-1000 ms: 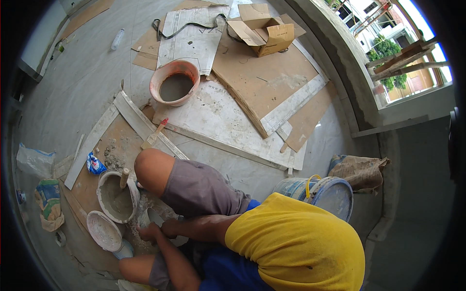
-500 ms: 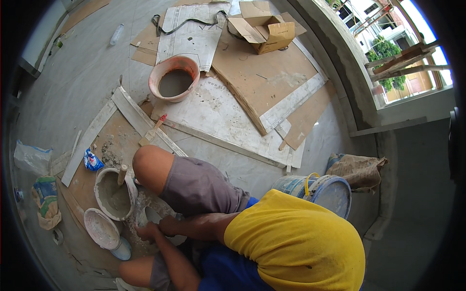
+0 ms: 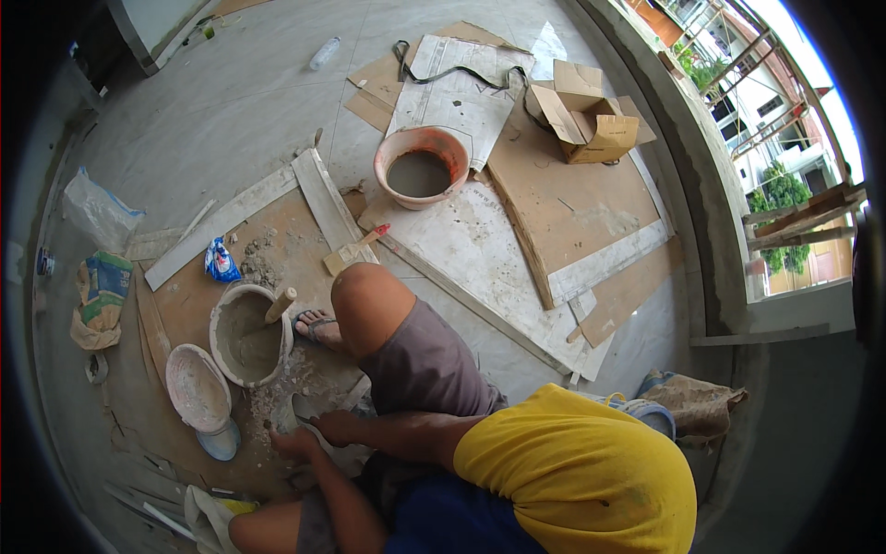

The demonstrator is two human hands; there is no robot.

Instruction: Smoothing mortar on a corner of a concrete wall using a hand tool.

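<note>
My left hand (image 3: pixel 293 446) and my right hand (image 3: pixel 337 427) are close together between my bent knees. Both have their fingers curled; what they grip is small and mostly hidden, and I cannot make it out. Just beyond them lies a pale grey flat piece (image 3: pixel 303 406), among crumbs of dried mortar. A white bucket (image 3: pixel 218 355) of wet grey mortar stands past my hands, with a wooden-handled tool (image 3: pixel 281 306) leaning in it. Nearer my left hand, a smaller whitish-crusted container (image 3: pixel 197 388) sits tilted beside a pale blue rounded item (image 3: pixel 220 443).
Farther off, a pink basin (image 3: pixel 391 189) of grey mix stands on boards. A paintbrush (image 3: pixel 355 249) lies near my right knee. A blue-and-white packet (image 3: pixel 221 261), an open cardboard box (image 3: pixel 602 138), a paper sack (image 3: pixel 692 402) and a lidded bucket (image 3: pixel 653 417) stand around.
The whole view has shifted, so the surroundings appear farther right and lower. My sandalled foot now shows beside the mortar bucket. My hands stay close together, with slightly more gap between them.
</note>
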